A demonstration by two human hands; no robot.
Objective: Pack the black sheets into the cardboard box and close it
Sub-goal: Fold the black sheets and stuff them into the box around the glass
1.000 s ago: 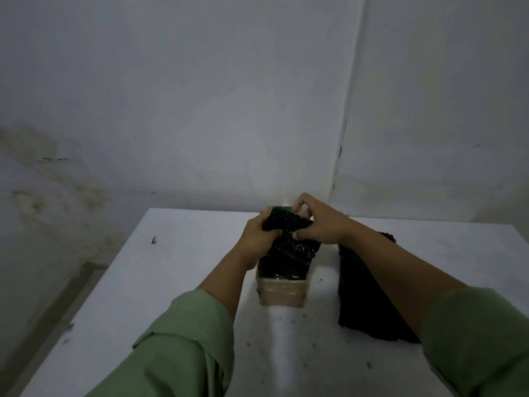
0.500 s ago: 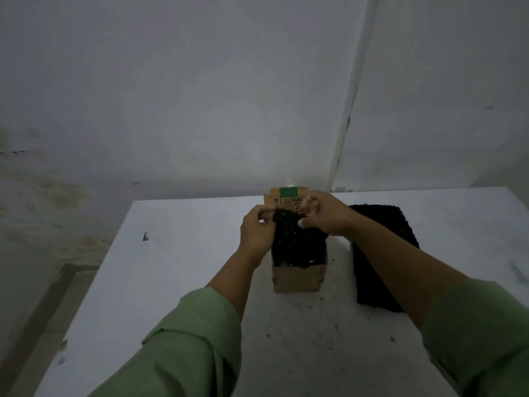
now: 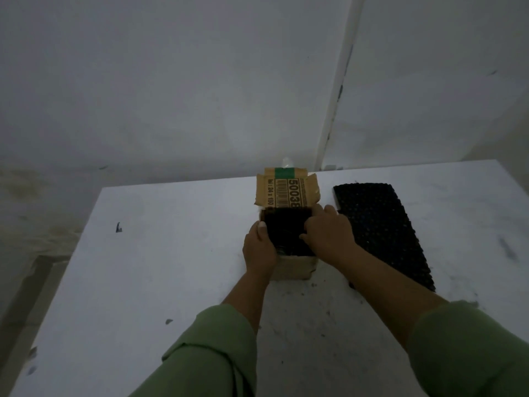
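The black sheets came in two lots at this moment: one folded bundle [image 3: 289,230] sat down inside the cardboard box [image 3: 292,266], and a flat stack [image 3: 380,230] lay on the white table [image 3: 171,253] just to the right of the box. A second before, we had held that bundle bunched up above the opening; half a second before, it stood proud of the rim. Now it had sunk level with the walls, so we judged the insertion nearly finished.

Our left hand [image 3: 259,247] pressed against the box's left wall, thumb hooked over the rim, fingers not clamped on the sheet itself. Our right hand [image 3: 329,233] lay spread on the bundle's right edge, pushing down, not pinching (how far the fingertips curled in, we could not tell in the dim light).

The printed rear flap [image 3: 286,190] stood upright behind the opening, so the box was open. With the flat stack untouched on the table, we reckoned the packing was partway done, and closing had to wait until that stack went in too.
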